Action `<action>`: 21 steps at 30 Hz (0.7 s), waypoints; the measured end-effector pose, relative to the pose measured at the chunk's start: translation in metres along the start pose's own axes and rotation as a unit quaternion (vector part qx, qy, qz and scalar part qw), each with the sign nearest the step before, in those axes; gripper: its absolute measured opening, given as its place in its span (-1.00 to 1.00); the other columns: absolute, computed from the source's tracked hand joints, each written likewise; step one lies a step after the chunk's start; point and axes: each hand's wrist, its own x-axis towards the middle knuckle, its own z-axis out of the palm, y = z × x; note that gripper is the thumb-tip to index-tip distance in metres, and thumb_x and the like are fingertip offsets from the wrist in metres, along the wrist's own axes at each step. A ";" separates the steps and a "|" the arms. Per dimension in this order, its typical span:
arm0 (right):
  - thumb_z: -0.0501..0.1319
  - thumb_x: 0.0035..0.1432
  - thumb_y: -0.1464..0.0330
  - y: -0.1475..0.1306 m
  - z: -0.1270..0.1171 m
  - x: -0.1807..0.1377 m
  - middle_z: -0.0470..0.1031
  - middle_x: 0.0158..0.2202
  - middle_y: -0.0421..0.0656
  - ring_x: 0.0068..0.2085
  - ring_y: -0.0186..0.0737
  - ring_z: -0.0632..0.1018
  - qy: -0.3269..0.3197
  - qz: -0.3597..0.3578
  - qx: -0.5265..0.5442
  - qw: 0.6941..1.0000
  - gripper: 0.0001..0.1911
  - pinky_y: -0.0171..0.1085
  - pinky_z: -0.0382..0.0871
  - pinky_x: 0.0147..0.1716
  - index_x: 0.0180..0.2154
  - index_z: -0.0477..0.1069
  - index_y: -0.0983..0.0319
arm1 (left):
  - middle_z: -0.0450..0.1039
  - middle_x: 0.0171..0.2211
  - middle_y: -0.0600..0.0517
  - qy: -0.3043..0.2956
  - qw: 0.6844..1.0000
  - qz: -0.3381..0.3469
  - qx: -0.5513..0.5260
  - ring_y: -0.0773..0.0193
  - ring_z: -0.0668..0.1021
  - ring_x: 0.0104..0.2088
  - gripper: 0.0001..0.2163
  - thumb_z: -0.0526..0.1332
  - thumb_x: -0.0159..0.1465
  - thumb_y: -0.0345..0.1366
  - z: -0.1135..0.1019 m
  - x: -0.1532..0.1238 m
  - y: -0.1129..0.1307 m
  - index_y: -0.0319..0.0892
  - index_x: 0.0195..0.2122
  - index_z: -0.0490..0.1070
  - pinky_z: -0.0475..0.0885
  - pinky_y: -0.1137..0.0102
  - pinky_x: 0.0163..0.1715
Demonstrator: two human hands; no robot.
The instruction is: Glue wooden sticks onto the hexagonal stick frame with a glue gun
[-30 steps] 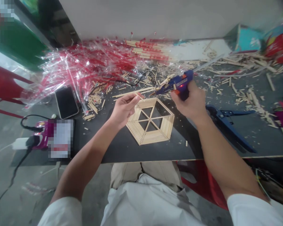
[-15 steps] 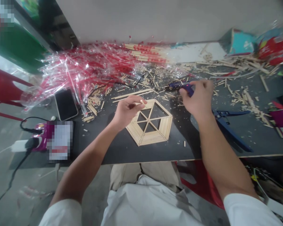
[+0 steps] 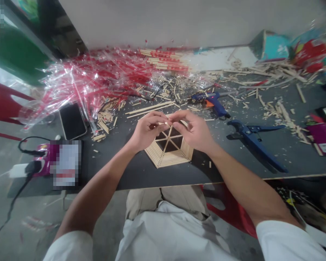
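Note:
My left hand (image 3: 146, 131) is closed in a pinch on a short pale wooden stick (image 3: 166, 123), above the far side of a hexagonal stick frame (image 3: 174, 159). My right hand (image 3: 194, 131) meets it from the other side, thumb and fingertips pinched at the same stick. The frame lies flat on the dark table, with spokes crossing in its middle and rows of sticks along its sides; both hands hide its far part. A blue glue gun (image 3: 217, 104) lies on its side beyond my right hand. To the right rests a blue-handled cutter (image 3: 260, 148).
Red-and-clear plastic wrappers (image 3: 97, 76) pile up at the back left. Stick offcuts (image 3: 277, 116) litter the table (image 3: 141, 177). Long sticks (image 3: 149, 108) lie behind the frame. At left are a dark phone (image 3: 72, 120), a pixelated screen (image 3: 67, 163) and a purple power strip (image 3: 45, 156).
My right hand has let go of the glue gun, which now lies on the table, and has moved left to join my left hand at the stick. My left hand stays over the frame.

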 end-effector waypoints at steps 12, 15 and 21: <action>0.49 0.20 0.24 -0.002 -0.007 0.002 0.69 -0.16 -0.20 -0.11 -0.13 0.67 -0.016 0.062 0.055 0.996 -0.78 -0.08 0.54 0.03 -0.12 0.60 0.07 | 0.61 -0.11 -0.06 0.007 0.999 0.038 0.038 0.33 0.59 -0.26 -0.93 0.43 0.35 -0.28 0.006 -0.001 0.007 -0.06 -0.18 0.72 0.45 0.47 -0.38; 0.48 0.20 0.25 0.000 -0.008 0.002 0.68 -0.19 -0.19 -0.13 -0.13 0.67 -0.010 0.064 0.020 0.998 -0.76 -0.06 0.54 0.02 -0.10 0.58 0.09 | 0.62 -0.16 -0.03 0.022 0.997 0.032 0.064 0.36 0.57 -0.34 -0.94 0.41 0.35 -0.33 0.003 0.000 0.006 -0.10 -0.18 0.69 0.44 0.47 -0.40; 0.43 0.26 0.33 0.001 -0.015 0.002 0.67 -0.20 -0.14 -0.08 -0.01 0.64 0.003 0.004 -0.181 0.983 -0.85 0.05 0.48 0.04 -0.12 0.58 0.08 | 0.64 -0.09 -0.02 0.067 0.945 0.013 0.319 0.36 0.51 -0.39 -0.85 0.27 0.39 -0.40 -0.014 0.000 0.006 -0.10 -0.20 0.66 0.45 0.38 -0.30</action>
